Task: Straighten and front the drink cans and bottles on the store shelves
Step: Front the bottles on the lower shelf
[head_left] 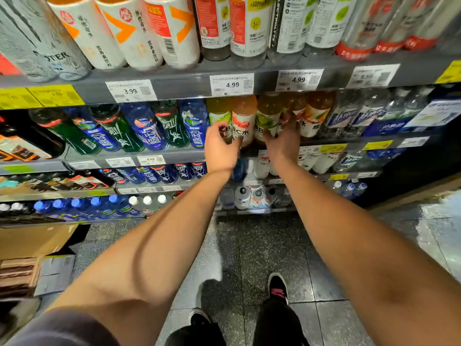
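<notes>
I am reaching both arms to the second shelf (174,158), curling my left hand (220,146) loosely around the pink-capped bottle (243,121) and closing my right hand (283,143) over the green-labelled bottle (267,118) beside it, turning their labels outward so both face the aisle.

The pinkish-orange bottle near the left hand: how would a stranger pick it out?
Find the 4.99 price tag on the upper shelf edge. Directly beneath stands the pinkish-orange bottle, beside the left hand. Its neighbours hold yellow-green drink; its label alone shows red fruit.
</notes>
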